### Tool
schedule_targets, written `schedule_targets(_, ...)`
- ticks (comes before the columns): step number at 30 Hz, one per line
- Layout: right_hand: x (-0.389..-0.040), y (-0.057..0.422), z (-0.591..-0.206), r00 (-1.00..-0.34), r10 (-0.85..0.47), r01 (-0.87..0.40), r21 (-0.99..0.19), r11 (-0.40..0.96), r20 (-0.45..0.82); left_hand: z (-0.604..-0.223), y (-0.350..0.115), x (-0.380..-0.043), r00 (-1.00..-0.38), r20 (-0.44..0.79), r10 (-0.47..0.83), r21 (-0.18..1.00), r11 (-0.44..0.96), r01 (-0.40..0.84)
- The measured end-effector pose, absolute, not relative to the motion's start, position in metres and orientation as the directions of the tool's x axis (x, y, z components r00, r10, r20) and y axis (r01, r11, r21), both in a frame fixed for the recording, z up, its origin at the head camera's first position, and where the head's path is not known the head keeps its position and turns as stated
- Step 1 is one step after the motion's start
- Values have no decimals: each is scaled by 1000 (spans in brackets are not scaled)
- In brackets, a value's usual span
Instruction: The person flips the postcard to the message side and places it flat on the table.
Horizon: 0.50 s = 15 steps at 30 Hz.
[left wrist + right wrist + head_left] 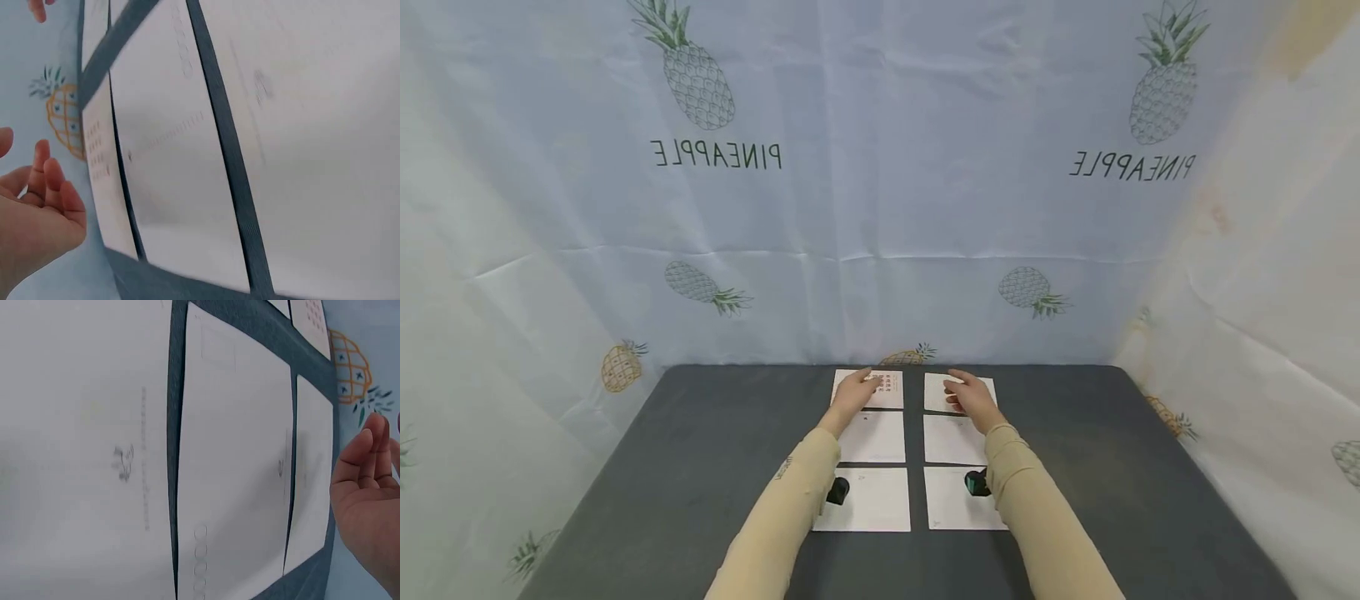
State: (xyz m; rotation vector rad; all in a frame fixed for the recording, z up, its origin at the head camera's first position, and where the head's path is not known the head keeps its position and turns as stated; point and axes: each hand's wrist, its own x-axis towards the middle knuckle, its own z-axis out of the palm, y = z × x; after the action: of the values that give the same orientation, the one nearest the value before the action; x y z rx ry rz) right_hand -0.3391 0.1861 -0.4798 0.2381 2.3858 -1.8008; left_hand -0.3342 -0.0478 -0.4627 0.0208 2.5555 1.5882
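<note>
The left hand (pixel 852 390) is over the left part of the red-printed card (pixel 891 388), fingers loosely bent with a gap to the thumb, holding nothing; contact is unclear. The right hand (pixel 976 400), also loosely bent and holding nothing, is over the far right card (pixel 936 392), just right of the red-printed card. Nearer the person than the red-printed card lie two left cards (pixel 880 437) in line with it, and two right cards (pixel 946 440) alongside those. The dark surface (pixel 737 442) extends around it; a pineapple-patterned curtain (pixel 880 200) hangs behind it.
</note>
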Motion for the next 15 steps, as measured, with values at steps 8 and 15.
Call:
schedule_targets(8, -330, 235, -478, -970, 141, 232, -922, 309, -197, -464, -12, -332, -983, -109, 146, 928, 371, -48)
schedule_targets(15, -320, 255, -484, -945, 255, 288, -890, 353, -204, -470, 16, -330, -964, -157, 217, 949, 302, -87)
